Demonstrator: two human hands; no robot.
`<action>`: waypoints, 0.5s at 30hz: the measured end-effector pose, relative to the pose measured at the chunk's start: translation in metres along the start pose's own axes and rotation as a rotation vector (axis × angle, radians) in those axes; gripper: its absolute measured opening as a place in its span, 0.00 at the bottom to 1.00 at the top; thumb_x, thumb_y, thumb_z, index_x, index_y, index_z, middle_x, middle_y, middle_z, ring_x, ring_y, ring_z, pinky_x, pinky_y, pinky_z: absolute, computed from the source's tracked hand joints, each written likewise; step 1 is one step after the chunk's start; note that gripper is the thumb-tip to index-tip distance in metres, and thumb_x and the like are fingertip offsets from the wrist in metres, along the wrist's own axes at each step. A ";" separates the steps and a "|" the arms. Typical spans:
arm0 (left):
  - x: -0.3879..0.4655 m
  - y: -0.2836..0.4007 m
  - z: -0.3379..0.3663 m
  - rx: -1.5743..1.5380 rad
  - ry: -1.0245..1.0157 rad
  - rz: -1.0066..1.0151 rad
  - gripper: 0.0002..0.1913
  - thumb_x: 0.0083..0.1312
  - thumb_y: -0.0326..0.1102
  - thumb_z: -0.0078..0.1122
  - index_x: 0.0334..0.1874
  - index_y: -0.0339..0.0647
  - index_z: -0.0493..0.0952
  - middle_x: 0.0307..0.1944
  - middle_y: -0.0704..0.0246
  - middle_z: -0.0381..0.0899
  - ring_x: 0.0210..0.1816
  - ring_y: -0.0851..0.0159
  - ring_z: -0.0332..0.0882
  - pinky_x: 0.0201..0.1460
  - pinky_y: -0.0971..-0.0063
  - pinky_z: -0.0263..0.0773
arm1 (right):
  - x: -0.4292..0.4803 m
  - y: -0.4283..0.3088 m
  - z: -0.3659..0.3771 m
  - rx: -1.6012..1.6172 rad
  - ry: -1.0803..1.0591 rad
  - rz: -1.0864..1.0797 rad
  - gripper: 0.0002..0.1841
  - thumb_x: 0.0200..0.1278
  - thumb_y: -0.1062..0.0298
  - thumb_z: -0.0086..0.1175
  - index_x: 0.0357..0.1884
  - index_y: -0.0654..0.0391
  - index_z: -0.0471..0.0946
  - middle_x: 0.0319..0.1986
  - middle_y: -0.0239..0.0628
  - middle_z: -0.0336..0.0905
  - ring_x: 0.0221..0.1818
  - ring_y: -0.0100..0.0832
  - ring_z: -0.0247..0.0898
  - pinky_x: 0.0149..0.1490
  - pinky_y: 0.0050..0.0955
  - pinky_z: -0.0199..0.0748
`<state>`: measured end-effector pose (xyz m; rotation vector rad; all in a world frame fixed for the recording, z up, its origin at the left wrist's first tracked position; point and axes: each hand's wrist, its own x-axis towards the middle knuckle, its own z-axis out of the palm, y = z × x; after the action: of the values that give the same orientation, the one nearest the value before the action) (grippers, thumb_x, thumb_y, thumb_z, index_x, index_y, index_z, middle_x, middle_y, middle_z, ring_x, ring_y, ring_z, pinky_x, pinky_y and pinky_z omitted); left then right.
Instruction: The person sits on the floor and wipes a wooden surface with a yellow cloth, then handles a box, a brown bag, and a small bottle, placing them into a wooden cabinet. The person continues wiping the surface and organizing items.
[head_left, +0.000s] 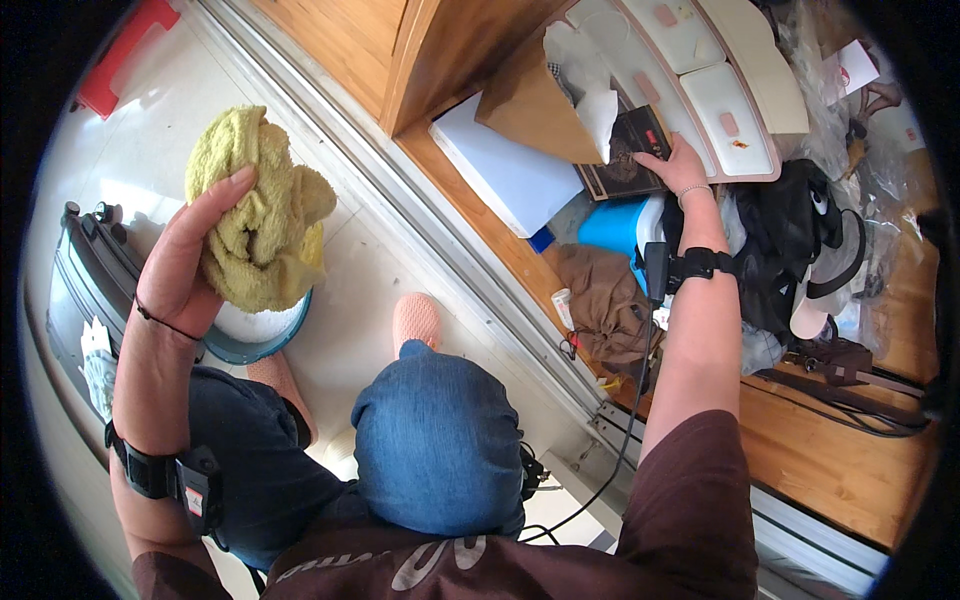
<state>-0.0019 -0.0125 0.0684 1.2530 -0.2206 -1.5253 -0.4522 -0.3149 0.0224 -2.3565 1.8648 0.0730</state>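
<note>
A bunched yellow-green terry cloth (255, 217) is held up in my left hand (187, 255), thumb across its near side. Below it, partly hidden, a blue basin (259, 341) of sudsy liquid rests on the floor. On the right, my right hand (679, 165) grips the edge of a dark printed box (626, 150) inside a wooden cabinet. A brown paper bag (529, 101) with white paper at its mouth partly covers that box. Just behind my right fingers stands a white plastic drawer unit (694, 82) with pink trim.
A white flat box (502, 165), a blue and white container (619, 225), brown fabric (600, 292) and a black bag (787, 232) crowd the cabinet. Its metal sliding track (390, 195) crosses the floor. A dark suitcase (94, 277) lies left, a red plastic object (124, 60) beyond.
</note>
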 end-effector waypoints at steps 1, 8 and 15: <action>0.000 0.000 0.000 0.007 0.001 -0.010 0.27 0.61 0.42 0.62 0.57 0.32 0.68 0.48 0.61 0.77 0.47 0.64 0.79 0.53 0.72 0.73 | -0.005 -0.001 0.000 0.003 0.024 -0.002 0.41 0.41 0.44 0.67 0.52 0.65 0.71 0.47 0.54 0.76 0.52 0.49 0.72 0.56 0.37 0.68; 0.005 -0.010 -0.005 0.008 -0.036 0.001 0.27 0.61 0.42 0.62 0.57 0.33 0.68 0.49 0.61 0.78 0.47 0.64 0.79 0.54 0.72 0.73 | -0.049 -0.014 0.000 -0.056 0.410 -0.058 0.36 0.46 0.43 0.65 0.55 0.56 0.71 0.48 0.47 0.76 0.51 0.47 0.71 0.54 0.40 0.69; 0.015 -0.007 -0.021 0.007 -0.082 -0.017 0.25 0.63 0.42 0.60 0.58 0.35 0.68 0.50 0.63 0.78 0.49 0.65 0.78 0.54 0.71 0.74 | -0.181 0.011 0.044 0.512 0.558 -0.063 0.12 0.59 0.64 0.60 0.41 0.59 0.79 0.32 0.36 0.81 0.35 0.27 0.75 0.42 0.26 0.72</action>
<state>0.0127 -0.0124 0.0457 1.2017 -0.2697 -1.5936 -0.5031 -0.1366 -0.0001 -2.1849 1.7101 -1.0323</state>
